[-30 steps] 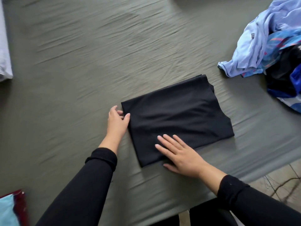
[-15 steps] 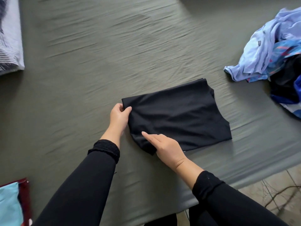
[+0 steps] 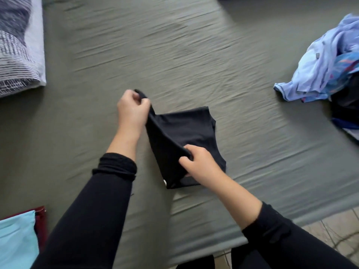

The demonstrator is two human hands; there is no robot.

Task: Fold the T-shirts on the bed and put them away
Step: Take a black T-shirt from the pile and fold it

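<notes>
Head view. The left hand (image 3: 132,111) and right hand (image 3: 200,164), flat on the folded black T-shirt (image 3: 186,136) a second ago, now pinch its left edge and lift it off the bed (image 3: 174,55), near the front edge. Judged: a final fold rightward. The unfolded pile (image 3: 320,70) waits at the right edge.

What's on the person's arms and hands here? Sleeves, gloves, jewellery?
Both arms wear long black sleeves of a plain, close-fitting knit. The left sleeve is pushed up and bunched into folds above the wrist; the right sleeve ends higher up the forearm with a loose cuff. The left hand and right hand are bare: no gloves, rings, watch or bracelets visible.
</notes>
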